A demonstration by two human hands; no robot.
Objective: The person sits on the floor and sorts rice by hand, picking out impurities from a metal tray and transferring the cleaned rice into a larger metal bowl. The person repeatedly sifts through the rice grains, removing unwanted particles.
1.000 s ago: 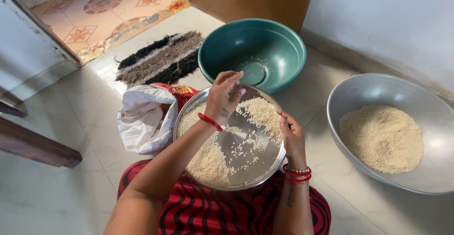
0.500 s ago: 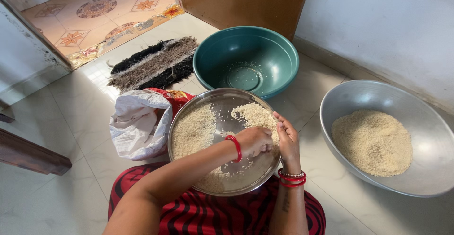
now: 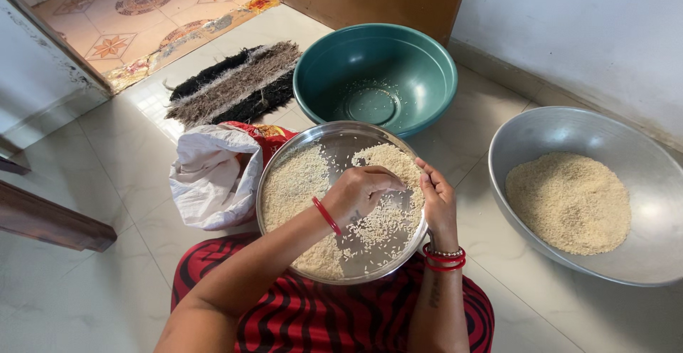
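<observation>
On the tiled floor, left hand with curled fingers spreads rice; right hand grips the steel plate rim.

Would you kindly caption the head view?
Left hand sorts rice on a steel plate; right hand steadies its rim.

Soft daylight is filling the scene evenly, and everything is showing sharp, without blur. Glare is glinting off the steel plate just beyond the left hand and off the floor tiles farther left. Straight lines are bowing slightly toward the edges.
</observation>
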